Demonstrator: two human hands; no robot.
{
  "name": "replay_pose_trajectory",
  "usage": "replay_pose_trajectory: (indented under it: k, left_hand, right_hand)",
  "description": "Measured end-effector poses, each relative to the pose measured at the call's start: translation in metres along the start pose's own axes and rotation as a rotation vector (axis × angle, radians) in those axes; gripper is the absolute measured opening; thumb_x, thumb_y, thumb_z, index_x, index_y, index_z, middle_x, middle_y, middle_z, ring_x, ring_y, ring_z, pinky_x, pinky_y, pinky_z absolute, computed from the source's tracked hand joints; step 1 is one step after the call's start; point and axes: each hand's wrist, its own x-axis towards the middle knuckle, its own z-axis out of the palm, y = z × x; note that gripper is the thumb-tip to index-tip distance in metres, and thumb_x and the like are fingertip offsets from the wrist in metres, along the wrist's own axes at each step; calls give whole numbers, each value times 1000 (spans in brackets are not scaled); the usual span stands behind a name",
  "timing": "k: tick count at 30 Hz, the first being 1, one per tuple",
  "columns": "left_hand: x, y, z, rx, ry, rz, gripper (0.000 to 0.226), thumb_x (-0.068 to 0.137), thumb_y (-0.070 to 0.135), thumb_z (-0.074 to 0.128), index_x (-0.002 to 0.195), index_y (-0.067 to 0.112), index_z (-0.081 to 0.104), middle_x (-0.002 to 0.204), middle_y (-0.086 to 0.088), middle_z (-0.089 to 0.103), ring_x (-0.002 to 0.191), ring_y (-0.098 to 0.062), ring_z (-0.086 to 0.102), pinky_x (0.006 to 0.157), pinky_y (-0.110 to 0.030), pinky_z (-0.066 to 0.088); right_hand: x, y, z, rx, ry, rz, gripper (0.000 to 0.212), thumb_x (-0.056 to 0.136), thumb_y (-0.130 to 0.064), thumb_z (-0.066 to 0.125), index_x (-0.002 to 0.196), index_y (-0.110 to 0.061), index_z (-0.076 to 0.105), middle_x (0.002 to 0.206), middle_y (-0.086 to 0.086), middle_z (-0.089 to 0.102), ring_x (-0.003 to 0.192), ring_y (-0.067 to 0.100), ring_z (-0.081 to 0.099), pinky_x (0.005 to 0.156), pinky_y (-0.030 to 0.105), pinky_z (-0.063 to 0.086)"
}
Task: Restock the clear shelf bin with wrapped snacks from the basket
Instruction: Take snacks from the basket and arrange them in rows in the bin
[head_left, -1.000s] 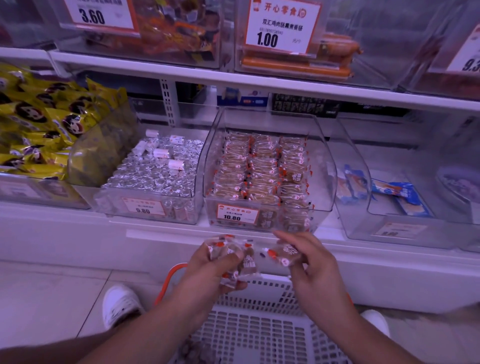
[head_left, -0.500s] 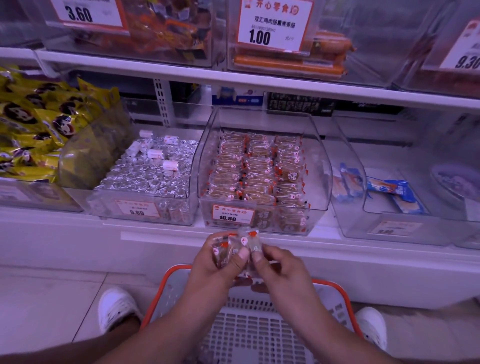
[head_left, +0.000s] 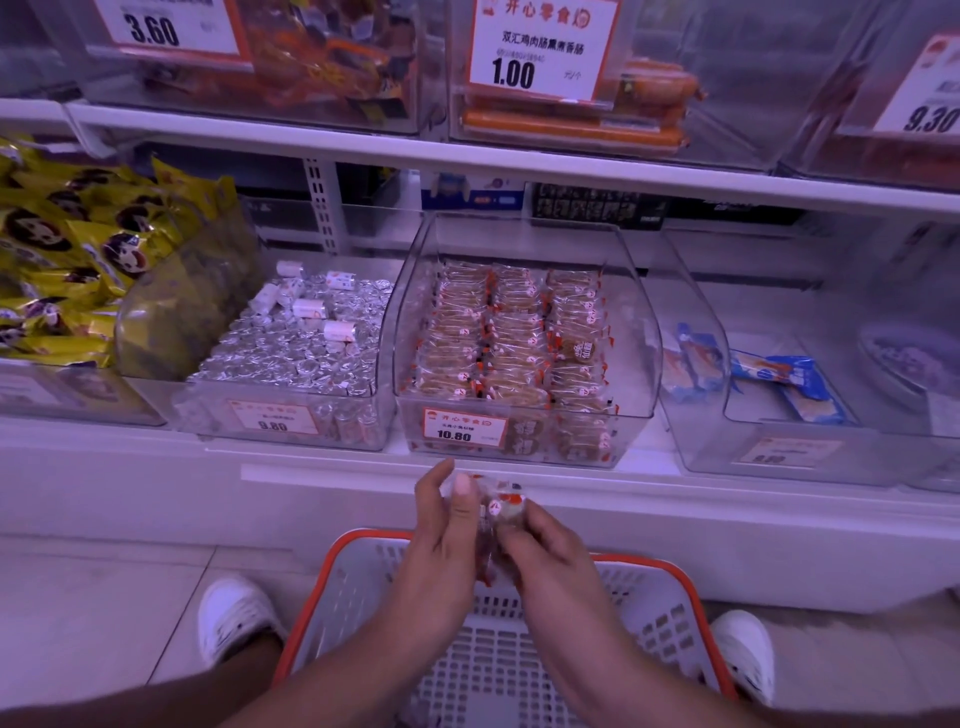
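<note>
Fingers (head_left: 462, 499) of left hand (head_left: 441, 551) and right hand (head_left: 545, 545) pinch a wrapped snacks (head_left: 498, 506) bunch above the basket (head_left: 675, 577). Clear shelf bin (head_left: 524, 338) just beyond, nearly full. Risk: slick wrappers slipping out, or messing up the rows.

Wrapped snacks (head_left: 500, 512) bunched above basket (head_left: 675, 582); clear bin (head_left: 527, 441) well stocked.
</note>
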Motion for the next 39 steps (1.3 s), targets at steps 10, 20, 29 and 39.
replay_pose_trajectory:
  k: [10, 20, 29, 39]
  left_hand:
    - [7, 12, -1, -526, 135, -192, 39, 91, 38, 55, 102, 7, 75, 98, -23, 74, 84, -36, 69, 71, -39, 54]
    - [-4, 8, 10, -338, 210, -44, 30, 97, 32, 54, 93, 17, 79, 89, -2, 78, 85, -16, 75, 64, -21, 56]
    - [-1, 14, 0, 25, 71, 136, 74, 96, -17, 36, 147, 36, 35, 123, 11, 67, 110, -2, 64, 95, -24, 51]
    - [0, 38, -1, -49, -72, -51, 47, 105, 39, 34, 92, 37, 78, 90, 12, 77, 83, 6, 69, 72, -9, 50]
  right_hand:
    - [0, -7, 0, 153, -16, 102, 21, 99, -12, 54, 109, -9, 72, 96, 10, 74, 79, 18, 69, 79, 28, 52]
    - [-5, -3, 14, 373, 18, 235, 27, 99, -17, 51, 119, -11, 68, 110, 15, 74, 97, 28, 69, 83, 42, 55]
    - [1, -17, 1, 589, -43, 320, 42, 95, -20, 46, 124, 6, 62, 125, 26, 64, 108, 33, 58, 95, 42, 45]
    - [2, -15, 3, 331, -70, 125, 44, 90, -24, 53, 127, -2, 61, 115, 23, 70, 109, 36, 67, 95, 45, 54]
